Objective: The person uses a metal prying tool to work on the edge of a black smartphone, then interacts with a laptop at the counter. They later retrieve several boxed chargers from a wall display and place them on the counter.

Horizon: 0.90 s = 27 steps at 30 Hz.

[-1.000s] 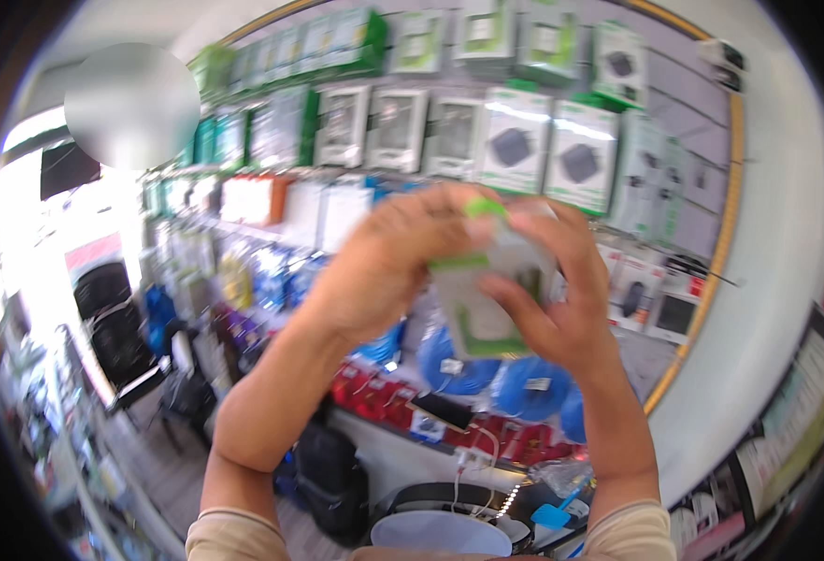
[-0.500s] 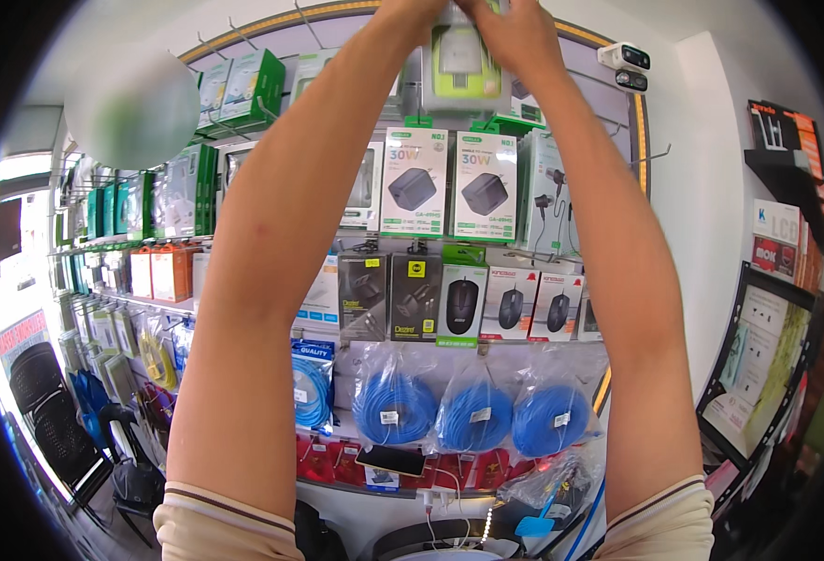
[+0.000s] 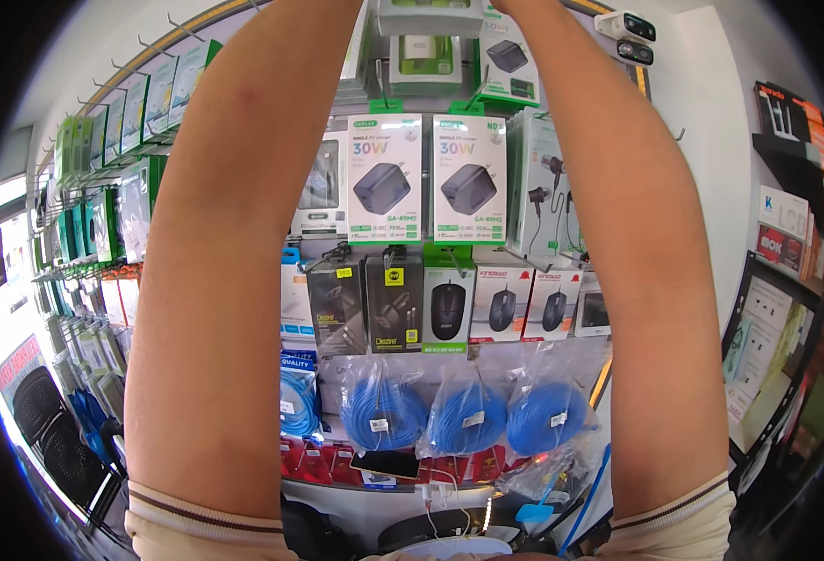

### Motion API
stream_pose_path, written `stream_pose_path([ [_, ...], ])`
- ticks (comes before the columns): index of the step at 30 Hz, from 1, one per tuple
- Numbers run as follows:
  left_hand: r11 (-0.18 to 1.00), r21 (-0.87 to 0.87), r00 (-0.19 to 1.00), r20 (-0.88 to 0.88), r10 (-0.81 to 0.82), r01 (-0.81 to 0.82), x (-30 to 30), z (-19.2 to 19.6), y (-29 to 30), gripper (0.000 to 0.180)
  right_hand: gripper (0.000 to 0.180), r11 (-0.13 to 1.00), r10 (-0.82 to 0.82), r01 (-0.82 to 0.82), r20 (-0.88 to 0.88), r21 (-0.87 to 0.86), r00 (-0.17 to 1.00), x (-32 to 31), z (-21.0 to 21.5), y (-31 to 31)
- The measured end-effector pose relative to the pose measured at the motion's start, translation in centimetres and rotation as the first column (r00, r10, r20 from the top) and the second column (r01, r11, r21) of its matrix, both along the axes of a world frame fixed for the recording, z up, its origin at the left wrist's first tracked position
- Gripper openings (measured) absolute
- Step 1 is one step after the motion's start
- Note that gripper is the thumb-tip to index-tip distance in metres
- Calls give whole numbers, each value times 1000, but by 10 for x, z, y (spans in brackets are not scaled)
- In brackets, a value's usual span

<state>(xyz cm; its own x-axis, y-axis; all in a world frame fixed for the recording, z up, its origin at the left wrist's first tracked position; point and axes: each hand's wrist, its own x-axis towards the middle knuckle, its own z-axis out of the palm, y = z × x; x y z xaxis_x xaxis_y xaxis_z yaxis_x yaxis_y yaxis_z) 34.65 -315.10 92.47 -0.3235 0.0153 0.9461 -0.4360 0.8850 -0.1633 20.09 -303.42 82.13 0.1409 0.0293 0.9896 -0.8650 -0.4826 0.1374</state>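
Note:
Both my arms reach up to the top edge of the head view. My left hand lies beyond that edge; only the left forearm (image 3: 229, 187) shows. Of my right hand (image 3: 522, 7) just the lowest part is visible, with its fingers cut off by the edge. Between the arms at the top is the underside of a pale grey-white package (image 3: 430, 19); whether a hand grips it cannot be seen. Just below it hangs a green-and-white package (image 3: 424, 64) with a clear window. A white charger box (image 3: 510, 58) is close to my right hand.
Two white charger boxes (image 3: 384, 182) hang mid-wall beside boxed earphones (image 3: 547, 187). Lower are boxed mice (image 3: 447, 304), then bagged blue cable coils (image 3: 384, 411). Metal hooks stick out at left and right. A white camera (image 3: 627, 28) sits upper right; black chairs (image 3: 52, 421) stand lower left.
The shelves look larger and have shifted left between my arms. My hands have gone up out of the top edge, and the grey-white package now shows there. The blurred pale shape at upper left is gone.

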Motion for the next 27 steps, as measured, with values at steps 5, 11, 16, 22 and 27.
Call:
stream_pose_path([
  [5,745,339,809,-372,-454,574,-27,-72,-10,41,39,735,-630,675,-302,66,715,-25,14,-48],
  [11,937,-328,926,-301,-226,122,29,-189,86,45,39,748,-662,494,-540,-443,520,-80,63,-95],
  [16,968,-147,932,-273,-238,203,104,-269,100,41,48,541,-826,841,-177,16,535,9,-19,-50],
  [22,989,-144,989,-137,-57,37,148,-297,94,38,32,577,-741,789,-273,209,614,13,-36,-18],
  [27,715,-587,906,-82,415,-380,106,-240,2,32,38,757,-653,653,71,18,754,-47,-11,13],
])
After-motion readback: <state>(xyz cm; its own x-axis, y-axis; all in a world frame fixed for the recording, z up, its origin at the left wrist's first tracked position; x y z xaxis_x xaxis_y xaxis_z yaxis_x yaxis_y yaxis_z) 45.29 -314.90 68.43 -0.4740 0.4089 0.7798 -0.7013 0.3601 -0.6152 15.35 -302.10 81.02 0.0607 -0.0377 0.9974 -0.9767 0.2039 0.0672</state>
